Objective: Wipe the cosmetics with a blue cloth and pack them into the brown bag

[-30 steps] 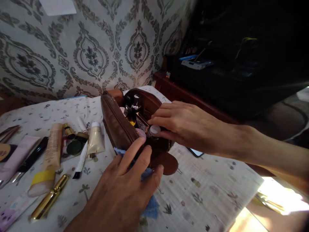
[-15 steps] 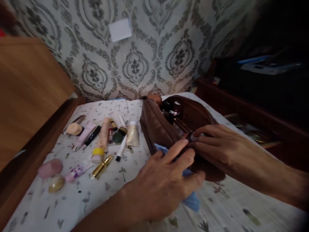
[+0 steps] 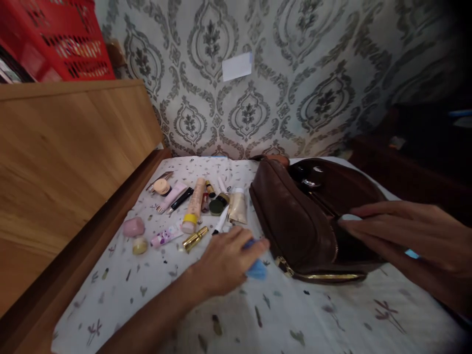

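Note:
A brown leather pouch lies open on the patterned cloth, with bottle tops showing inside it. My right hand rests at the pouch's open edge, fingers together and pointing left over the opening; a small white item shows at the fingertips. My left hand lies palm down on the cloth just left of the pouch, fingers over a blue cloth. Left of it lie several cosmetics: a gold tube, a cream tube, a tall peach tube, a black pencil.
A wooden board rises along the left side, with a red crate above it. Patterned wallpaper stands behind. A pink egg-shaped thing and a small round jar lie near the board. Dark furniture stands at the right.
The view has swung left and pulled back. My left hand has slid off the pouch onto the cloth with the blue cloth. My right hand has drawn back toward the pouch's right edge.

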Demonstrator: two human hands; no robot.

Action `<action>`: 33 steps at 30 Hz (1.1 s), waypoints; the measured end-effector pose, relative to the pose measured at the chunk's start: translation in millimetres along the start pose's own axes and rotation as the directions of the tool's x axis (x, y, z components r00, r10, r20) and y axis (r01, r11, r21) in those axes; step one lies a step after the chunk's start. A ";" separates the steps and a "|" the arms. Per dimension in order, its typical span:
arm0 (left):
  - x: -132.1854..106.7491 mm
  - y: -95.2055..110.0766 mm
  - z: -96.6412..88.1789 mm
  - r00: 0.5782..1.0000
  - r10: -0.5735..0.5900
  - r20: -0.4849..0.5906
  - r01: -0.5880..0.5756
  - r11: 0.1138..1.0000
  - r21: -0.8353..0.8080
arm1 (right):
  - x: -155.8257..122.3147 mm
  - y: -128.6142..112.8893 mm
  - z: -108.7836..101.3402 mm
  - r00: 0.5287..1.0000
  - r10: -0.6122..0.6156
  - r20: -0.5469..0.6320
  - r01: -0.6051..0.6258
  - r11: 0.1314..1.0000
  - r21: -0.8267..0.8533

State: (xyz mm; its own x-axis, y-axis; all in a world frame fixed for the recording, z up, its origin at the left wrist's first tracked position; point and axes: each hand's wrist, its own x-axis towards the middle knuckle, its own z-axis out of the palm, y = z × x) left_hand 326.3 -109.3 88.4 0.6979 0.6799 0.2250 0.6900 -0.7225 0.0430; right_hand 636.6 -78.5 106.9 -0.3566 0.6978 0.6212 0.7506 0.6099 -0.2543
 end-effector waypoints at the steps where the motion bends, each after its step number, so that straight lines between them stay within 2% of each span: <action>1: -6.5 -7.3 2.8 0.997 -0.072 0.022 0.072 0.997 0.017 | -1.4 -5.2 -1.8 0.999 -0.040 0.005 0.040 0.999 0.028; 5: -28.4 -31.2 9.1 0.949 -0.315 0.026 0.312 0.948 0.067 | -5.4 -46.5 5.4 0.983 -0.142 -0.114 0.156 0.979 0.130; 7: -37.4 -42.0 4.8 0.911 -0.413 0.017 0.410 0.909 0.077 | -6.1 -73.0 19.9 0.984 -0.165 -0.071 0.177 0.956 0.233; 8: -41.9 -47.8 0.3 0.881 -0.472 0.005 0.470 0.879 0.082 | -6.4 -85.2 29.4 0.985 -0.175 -0.005 0.169 0.942 0.288; 12: -62.7 -72.0 -24.0 0.691 -0.719 -0.082 0.723 0.682 0.114 | -8.9 -122.1 76.7 0.991 -0.132 0.011 0.103 0.821 0.562; 13: -68.7 -77.1 -28.2 0.662 -0.744 -0.090 0.748 0.650 0.137 | -9.9 -129.5 89.5 0.993 -0.106 0.060 0.048 0.790 0.611; 15: -80.5 -85.9 -30.7 0.658 -0.753 -0.030 0.742 0.640 0.200 | -12.1 -143.7 114.5 0.985 -0.027 0.172 -0.097 0.733 0.673; 18: -94.1 -97.9 -20.0 0.676 -0.725 0.130 0.686 0.684 0.248 | -15.5 -162.0 149.5 0.931 0.055 0.361 -0.309 0.644 0.699; 20: -98.2 -105.2 -9.1 0.635 -0.731 0.250 0.682 0.682 0.264 | -18.7 -169.7 168.4 0.855 0.108 0.507 -0.481 0.533 0.697; 21: -98.8 -108.0 -4.4 0.621 -0.732 0.280 0.682 0.681 0.268 | -21.0 -172.0 175.6 0.822 0.147 0.550 -0.544 0.488 0.683; 22: -98.9 -110.1 -0.7 0.610 -0.736 0.293 0.686 0.676 0.270 | -23.6 -173.5 181.0 0.810 0.182 0.557 -0.568 0.476 0.671; 25: -98.3 -112.9 4.5 0.582 -0.757 0.297 0.710 0.651 0.269 | -31.9 -174.8 188.3 0.841 0.192 0.505 -0.520 0.545 0.658; 27: -99.4 -113.6 4.0 0.559 -0.771 0.304 0.724 0.633 0.274 | -35.3 -174.9 188.7 0.869 0.141 0.473 -0.458 0.587 0.667; 29: -101.8 -114.9 0.3 0.557 -0.780 0.286 0.733 0.623 0.273 | -36.4 -175.4 187.8 0.888 0.100 0.450 -0.413 0.605 0.681; 31: -103.3 -116.1 -7.5 0.556 -0.802 0.219 0.760 0.597 0.257 | -36.4 -176.1 186.1 0.907 0.077 0.413 -0.367 0.624 0.690; 33: -100.9 -114.2 -18.1 0.537 -0.836 0.112 0.815 0.548 0.187 | -36.6 -176.4 183.5 0.925 0.047 0.377 -0.319 0.636 0.702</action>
State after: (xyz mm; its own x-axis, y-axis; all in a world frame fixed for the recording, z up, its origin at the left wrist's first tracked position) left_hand 173.6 -97.6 78.4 -0.1811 0.9832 -0.0242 0.9830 0.1817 0.0255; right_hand 415.1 -142.7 -7.0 -0.5048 0.8155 0.2830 0.2005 0.4296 -0.8804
